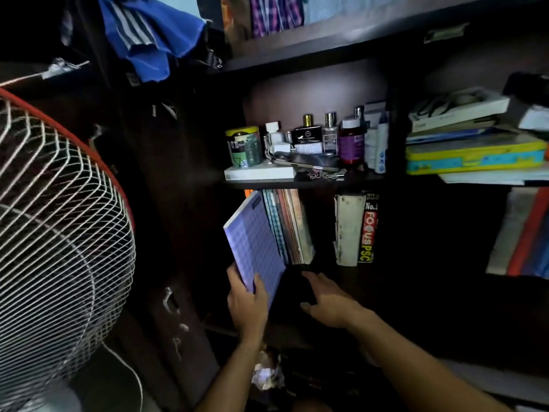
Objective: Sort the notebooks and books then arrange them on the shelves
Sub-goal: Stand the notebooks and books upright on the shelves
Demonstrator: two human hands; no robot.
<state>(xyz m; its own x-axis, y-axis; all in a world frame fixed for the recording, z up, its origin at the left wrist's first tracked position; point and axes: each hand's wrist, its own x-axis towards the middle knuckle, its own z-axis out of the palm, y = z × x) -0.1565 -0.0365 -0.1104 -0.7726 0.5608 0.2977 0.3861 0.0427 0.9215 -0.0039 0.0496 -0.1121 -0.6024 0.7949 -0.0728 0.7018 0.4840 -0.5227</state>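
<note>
Notebooks (289, 226) stand in a leaning row at the left end of the lower shelf (326, 270), inside a dark wooden cupboard. The left hand (248, 301) grips a purple checked notebook (255, 242) by its bottom corner, thumb on the cover and fingers curled behind, and holds it tilted with its top edge against the left side of that row. The right hand (329, 298) reaches toward the shelf edge just below the row, palm down, fingers spread and relaxed, holding nothing. Further right on the same shelf, well apart from the row, 2 thick books stand upright and touching: a worn white book (349, 230) and a black book (370, 227) with red and yellow lettering on its spine. On the shelf above sit a printed tin (243, 147), perfume bottles (319, 135) and a purple jar (352, 144). To the right, a stack of books (472, 153) lies flat, a yellow and blue one among them. A pedestal fan (59, 218) with a red-rimmed wire guard fills the left side, and blue cloth (151, 34) hangs above it.
</note>
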